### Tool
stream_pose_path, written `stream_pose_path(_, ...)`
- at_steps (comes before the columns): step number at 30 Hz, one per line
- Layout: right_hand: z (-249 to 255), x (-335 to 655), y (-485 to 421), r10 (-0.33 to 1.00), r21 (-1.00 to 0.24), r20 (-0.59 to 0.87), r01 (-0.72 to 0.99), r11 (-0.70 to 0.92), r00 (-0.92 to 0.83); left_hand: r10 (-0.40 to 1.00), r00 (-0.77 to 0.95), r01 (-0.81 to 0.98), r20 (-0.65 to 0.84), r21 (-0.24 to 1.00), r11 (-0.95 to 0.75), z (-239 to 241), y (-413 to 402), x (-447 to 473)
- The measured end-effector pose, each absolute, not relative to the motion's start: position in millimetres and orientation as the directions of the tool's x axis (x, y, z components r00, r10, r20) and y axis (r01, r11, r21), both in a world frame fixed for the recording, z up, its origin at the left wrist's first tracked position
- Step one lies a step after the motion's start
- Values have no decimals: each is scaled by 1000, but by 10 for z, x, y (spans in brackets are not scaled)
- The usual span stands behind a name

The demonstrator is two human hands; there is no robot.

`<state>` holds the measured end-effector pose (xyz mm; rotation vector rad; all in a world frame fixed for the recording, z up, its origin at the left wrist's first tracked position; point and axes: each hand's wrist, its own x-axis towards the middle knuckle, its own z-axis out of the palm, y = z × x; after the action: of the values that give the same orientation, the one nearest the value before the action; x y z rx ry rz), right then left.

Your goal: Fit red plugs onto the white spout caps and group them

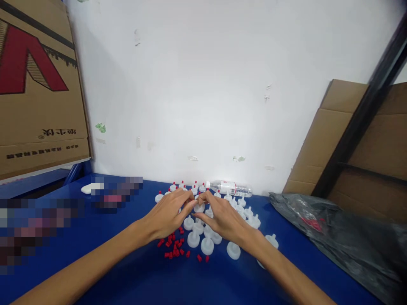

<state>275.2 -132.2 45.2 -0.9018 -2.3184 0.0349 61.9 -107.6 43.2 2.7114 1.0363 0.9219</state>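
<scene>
My right hand (222,212) grips a white plastic spout cap (199,207) between thumb and fingers, just above the other caps. Against the top of that cap, my left hand (170,212) is closed in a pinch; whatever lies between its fingertips is hidden. Below and between the hands lie several loose white spout caps (207,245) with round bases and narrow spouts. Several small red tips (174,250) are scattered under my left wrist. Behind the hands stand several white caps fitted with red tips (173,187).
A clear plastic bottle (227,187) lies on its side by the wall. Dark plastic sheeting (337,241) covers the right of the blue table (127,262). Cardboard boxes (44,110) stand at left, with a cardboard sheet (327,135) at right. A white object (90,188) and blurred patches lie at left.
</scene>
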Motion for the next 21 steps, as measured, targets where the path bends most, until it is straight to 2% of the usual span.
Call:
stream_pose_path(2,443,2710,-1353,597,-261,585,569,780,-549,610,601,571,517,256,-780,418,-1098,637)
stream_pose_path(4,434,2729,-1327,549,-228,606,536,813,-576,595,617,549,515,260,-794,432,-1098,630)
stream_pose_path(7,425,2885,-1194,520,-160,601,546,823,-607,641,555,507,530,396,-766,512,-1046,560)
stream_pose_path(9,419,3032,-1087,590,-189,599,621,761,-541,707,450,533,545,471,-703,570,-974,479)
stream_pose_path(11,403,3158,-1004,647,-220,589,674,705,-484,737,402,621,543,430,-656,591,-886,397)
stream_pose_path(14,355,3245,-950,685,-226,540,700,677,-488,771,436,723,465,328,-607,520,-770,321)
stream_pose_path(21,327,3237,-972,705,-201,451,707,678,-548,765,524,713,374,300,-634,260,-666,346)
